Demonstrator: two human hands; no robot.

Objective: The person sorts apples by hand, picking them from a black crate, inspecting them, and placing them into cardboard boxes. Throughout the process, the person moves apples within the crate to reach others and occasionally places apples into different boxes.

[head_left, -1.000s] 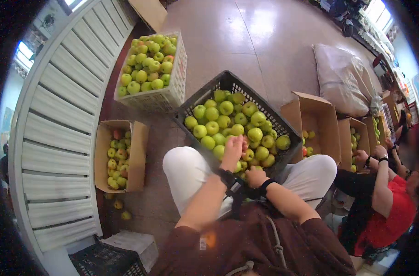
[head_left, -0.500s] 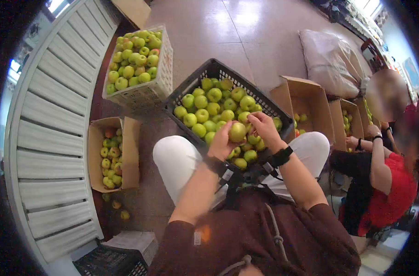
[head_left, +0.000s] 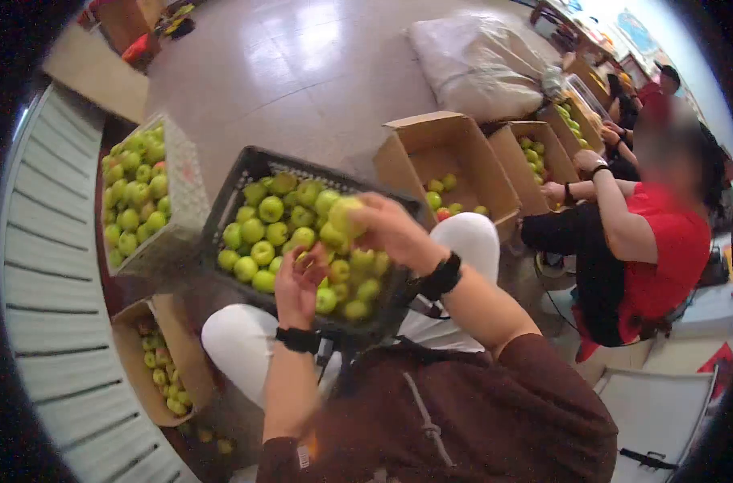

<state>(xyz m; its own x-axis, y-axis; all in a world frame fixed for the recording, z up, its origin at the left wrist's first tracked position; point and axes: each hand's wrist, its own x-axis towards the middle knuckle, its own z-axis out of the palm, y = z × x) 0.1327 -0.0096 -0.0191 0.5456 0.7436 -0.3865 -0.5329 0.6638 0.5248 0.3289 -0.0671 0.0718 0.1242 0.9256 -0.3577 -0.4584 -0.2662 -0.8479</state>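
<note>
A black plastic crate [head_left: 229, 193] full of green apples stands between my knees. My right hand [head_left: 392, 229] is closed round a green apple [head_left: 345, 216], which it holds just above the apples on the crate's right side. Lower and to the left, my left hand [head_left: 300, 286] is over the crate's near part, its fingers curled but apart, with no apple in it. Some apples beneath the hands are hidden by them.
To the left stand a white crate [head_left: 185, 181] heaped with apples and a cardboard box [head_left: 129, 334] of apples. At the right are an open cardboard box [head_left: 415, 153] with a few apples, another box [head_left: 507, 161], a large white sack [head_left: 479, 68] and a seated person in red [head_left: 672, 225].
The view has swung right. The apple, earlier between both hands, is now in my right hand alone, moved toward the crate's right side. My left hand has let go of it.
</note>
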